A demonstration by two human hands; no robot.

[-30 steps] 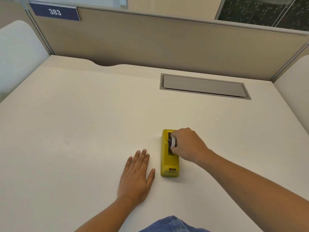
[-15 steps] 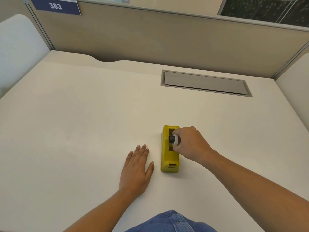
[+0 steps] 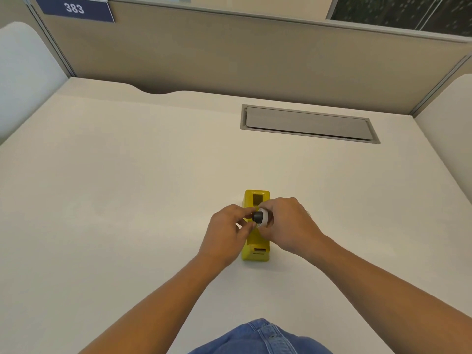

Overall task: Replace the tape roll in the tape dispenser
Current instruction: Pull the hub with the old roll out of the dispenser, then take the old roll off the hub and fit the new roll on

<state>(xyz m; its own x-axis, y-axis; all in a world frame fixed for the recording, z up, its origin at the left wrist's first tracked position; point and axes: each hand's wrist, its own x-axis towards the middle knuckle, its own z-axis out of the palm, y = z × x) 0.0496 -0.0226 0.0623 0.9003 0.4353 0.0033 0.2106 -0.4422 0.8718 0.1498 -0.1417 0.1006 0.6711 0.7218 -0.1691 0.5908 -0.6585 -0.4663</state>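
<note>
A yellow tape dispenser point(image 3: 256, 254) lies on the pale desk point(image 3: 127, 200), its cutter end toward me and its roll bay open at the far end. Just above its middle, my right hand point(image 3: 288, 226) grips a white tape roll point(image 3: 264, 217) that sits on a black core point(image 3: 258, 217). My left hand point(image 3: 227, 232) has come in from the left, and its fingertips pinch the black core's end. Both hands hide the dispenser's middle section.
A grey cable hatch point(image 3: 306, 123) is set into the desk behind the dispenser. Beige partition walls point(image 3: 229, 54) close off the back and sides, with a blue sign reading 383 point(image 3: 74, 8) at upper left. Blue denim point(image 3: 260, 338) shows at the bottom edge.
My right hand lifted the tape roll with its core out of the dispenser. My left hand left the desk, where it lay flat, and moved right to take the core's end.
</note>
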